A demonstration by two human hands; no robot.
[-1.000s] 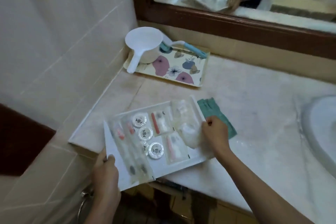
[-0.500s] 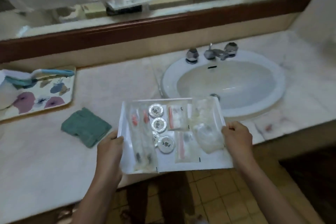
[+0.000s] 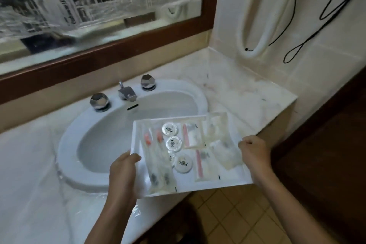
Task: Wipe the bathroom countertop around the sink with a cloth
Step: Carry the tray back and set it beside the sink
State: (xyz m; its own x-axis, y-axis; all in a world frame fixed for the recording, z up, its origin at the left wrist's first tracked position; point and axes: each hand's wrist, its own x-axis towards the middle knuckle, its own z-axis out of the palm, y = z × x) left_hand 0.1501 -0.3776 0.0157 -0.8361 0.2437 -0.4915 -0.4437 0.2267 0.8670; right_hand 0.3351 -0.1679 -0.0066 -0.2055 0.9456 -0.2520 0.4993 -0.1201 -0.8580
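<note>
Both hands grip the white amenity tray [image 3: 225, 181]: left hand [image 3: 123, 172] closed on its 9 o'clock edge, right hand [image 3: 254, 156] closed on its 3 o'clock edge. Tray held level over the sink [image 3: 65, 144] rim, likely to bare the countertop [image 3: 237, 89] for wiping. Cloth not in view.

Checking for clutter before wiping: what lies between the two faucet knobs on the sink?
In the head view, only the chrome spout stands between the left knob and the right knob.
</note>
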